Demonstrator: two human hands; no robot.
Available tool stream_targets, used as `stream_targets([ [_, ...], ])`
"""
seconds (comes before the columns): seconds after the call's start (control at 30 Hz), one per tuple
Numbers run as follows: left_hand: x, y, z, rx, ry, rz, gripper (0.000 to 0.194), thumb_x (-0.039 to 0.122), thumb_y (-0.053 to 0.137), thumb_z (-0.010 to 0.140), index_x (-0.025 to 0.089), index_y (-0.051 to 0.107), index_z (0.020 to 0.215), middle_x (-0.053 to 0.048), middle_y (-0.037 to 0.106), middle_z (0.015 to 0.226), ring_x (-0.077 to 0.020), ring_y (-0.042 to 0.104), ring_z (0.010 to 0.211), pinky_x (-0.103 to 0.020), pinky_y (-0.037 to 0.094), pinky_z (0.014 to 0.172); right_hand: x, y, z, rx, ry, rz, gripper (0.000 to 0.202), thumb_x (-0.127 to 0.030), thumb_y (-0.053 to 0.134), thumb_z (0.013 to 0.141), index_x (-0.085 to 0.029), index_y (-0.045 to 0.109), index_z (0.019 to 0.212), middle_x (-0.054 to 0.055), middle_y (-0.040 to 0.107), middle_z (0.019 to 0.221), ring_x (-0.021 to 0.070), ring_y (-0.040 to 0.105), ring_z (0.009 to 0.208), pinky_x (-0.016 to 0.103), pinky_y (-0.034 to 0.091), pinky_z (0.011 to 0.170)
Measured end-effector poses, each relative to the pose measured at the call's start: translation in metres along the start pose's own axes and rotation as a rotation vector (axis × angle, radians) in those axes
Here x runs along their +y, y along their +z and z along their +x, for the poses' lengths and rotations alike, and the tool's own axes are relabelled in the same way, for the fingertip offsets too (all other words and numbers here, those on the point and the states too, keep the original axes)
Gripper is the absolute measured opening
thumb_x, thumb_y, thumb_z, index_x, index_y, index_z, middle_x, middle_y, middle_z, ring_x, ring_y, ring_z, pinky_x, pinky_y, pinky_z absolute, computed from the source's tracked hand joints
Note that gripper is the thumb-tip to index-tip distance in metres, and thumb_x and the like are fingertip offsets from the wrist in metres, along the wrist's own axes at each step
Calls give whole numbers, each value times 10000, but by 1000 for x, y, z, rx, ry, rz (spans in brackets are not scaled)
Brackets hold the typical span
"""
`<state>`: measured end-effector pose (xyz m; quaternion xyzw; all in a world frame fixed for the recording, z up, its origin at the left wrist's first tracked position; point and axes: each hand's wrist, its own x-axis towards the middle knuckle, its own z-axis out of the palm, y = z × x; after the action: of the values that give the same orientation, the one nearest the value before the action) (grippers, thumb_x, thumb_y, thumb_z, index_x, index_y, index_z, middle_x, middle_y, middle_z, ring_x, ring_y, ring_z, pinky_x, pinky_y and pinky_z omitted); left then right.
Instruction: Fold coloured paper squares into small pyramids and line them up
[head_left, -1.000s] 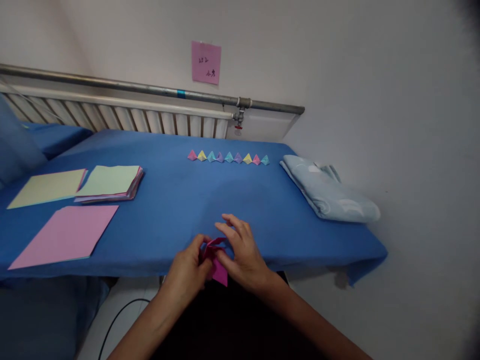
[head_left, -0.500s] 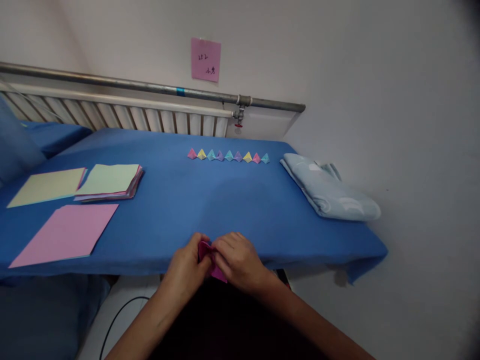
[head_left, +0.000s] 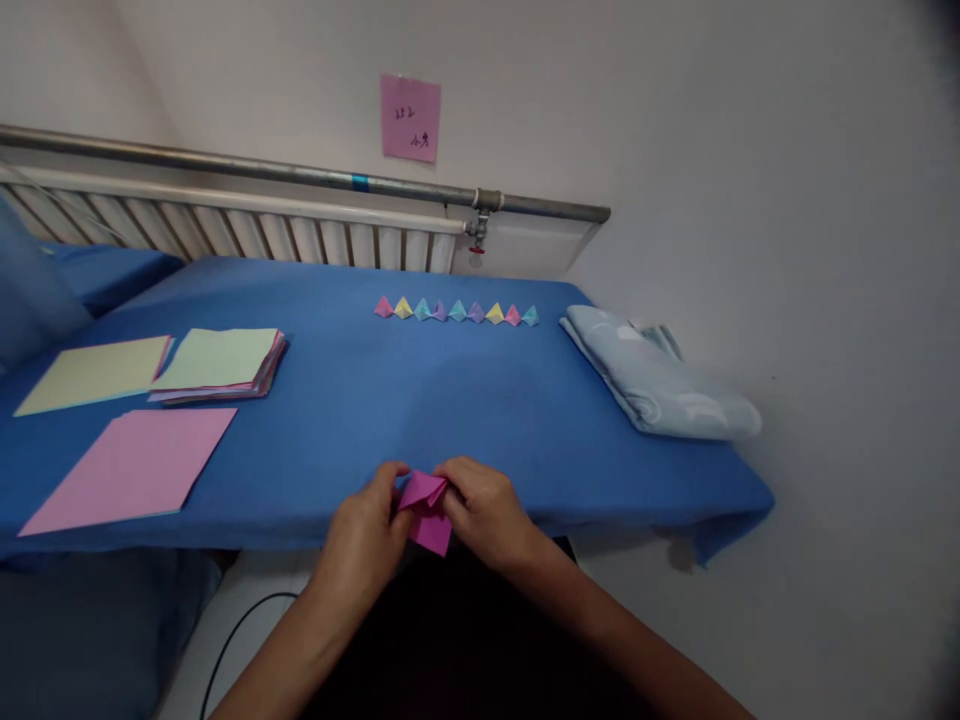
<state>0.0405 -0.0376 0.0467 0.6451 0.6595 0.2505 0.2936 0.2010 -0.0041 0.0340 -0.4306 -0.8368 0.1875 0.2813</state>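
Observation:
A partly folded sheet of magenta origami paper [head_left: 429,530] is held between my hands at the near edge of the table. My left hand [head_left: 366,535] pinches its left side between thumb and fingers. On the opposite side, my right hand [head_left: 486,512] grips the upper right corner, where a flap stands up. The fingertips cover parts of the folds. Farther back on the blue cloth, several small folded paper pieces [head_left: 458,312] in pink, yellow, teal and purple form a row.
To the left lie a stack of coloured paper [head_left: 217,358], pale yellow sheets [head_left: 97,372] and pink sheets [head_left: 135,470]. A folded light-blue blanket [head_left: 652,378] rests at the right. Behind the blue-covered table [head_left: 337,400] run a radiator [head_left: 300,238] and a metal pipe [head_left: 262,172].
The magenta paper is opened out more, showing a raised flap and a lower square part. My hands have moved slightly apart, and the right fingers have shifted to its upper right corner.

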Motion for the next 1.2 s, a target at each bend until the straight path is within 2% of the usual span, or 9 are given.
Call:
stream_targets([
  [0.1, -3, 1, 1, 35, 4, -146, 323, 188, 461, 748, 207, 594, 1041, -17, 681, 759, -170, 616, 608, -269, 417, 587, 5, 2, -1, 19, 8, 36, 181, -66, 477, 813, -172, 611, 870, 27, 635, 779, 142, 577, 723, 244, 432, 673],
  [0.27, -5, 6, 2, 31, -122, -458, 237, 283, 497, 753, 238, 609, 957, 22, 646, 732, -127, 559, 523, -236, 438, 501, 13, 7, -6, 16, -46, -55, 212, -85, 453, 833, -162, 614, 948, 57, 654, 831, 166, 588, 765, 271, 452, 714],
  [0.5, -3, 4, 2, 31, -223, -867, 161, 259, 612, 655, 203, 620, 805, 20, 641, 794, -110, 588, 636, -218, 483, 586, 15, 10, -9, 84, -121, -176, 232, -94, 405, 872, -161, 615, 944, 47, 633, 760, 156, 571, 694, 263, 442, 670],
  [0.67, -4, 0, 1, -84, -291, -1095, 192, 289, 645, 670, 178, 625, 825, 6, 636, 743, -128, 593, 679, -261, 506, 664, 15, 11, -10, 118, -166, -152, 260, -86, 389, 878, -152, 608, 1001, 57, 646, 782, 153, 582, 701, 258, 451, 677],
  [0.8, -5, 3, 2, -80, -301, -1183, 282, 427, 686, 709, 163, 587, 722, 25, 581, 663, -90, 541, 601, -202, 467, 563, 14, 11, -11, 147, -210, -152, 261, -94, 394, 880, -150, 595, 1037, 59, 656, 791, 159, 589, 703, 264, 456, 667],
  [0.87, -5, 6, 4, -27, -338, -1184, 312, 401, 750, 660, 163, 549, 686, 56, 544, 598, -54, 492, 523, -163, 418, 509, 12, 11, -11, 151, -246, -158, 259, -104, 384, 891, -147, 595, 1034, 57, 654, 777, 159, 581, 686, 266, 453, 653],
  [0.97, -7, 6, 7, 15, -419, -1174, 385, 333, 821, 575, 178, 571, 823, 50, 601, 650, -58, 527, 522, -164, 402, 491, 9, 9, -11, 141, -275, -150, 258, -122, 370, 908, -149, 600, 1022, 44, 632, 738, 149, 559, 651, 260, 447, 622],
  [1.07, -11, 3, 9, -87, -492, -1189, 441, 316, 830, 559, 170, 609, 911, 17, 649, 717, -83, 576, 564, -191, 434, 521, 6, 8, -11, 132, -306, -133, 259, -133, 363, 916, -149, 600, 1018, 36, 612, 713, 142, 542, 630, 253, 442, 604],
  [1.2, -17, 1, 10, -231, -454, -1281, 274, 287, 815, 583, 136, 659, 750, 13, 645, 663, -71, 570, 566, -191, 441, 576, 4, 8, -11, 92, -314, -116, 271, -141, 352, 920, -149, 601, 1026, 38, 617, 714, 145, 541, 631, 253, 447, 609],
])
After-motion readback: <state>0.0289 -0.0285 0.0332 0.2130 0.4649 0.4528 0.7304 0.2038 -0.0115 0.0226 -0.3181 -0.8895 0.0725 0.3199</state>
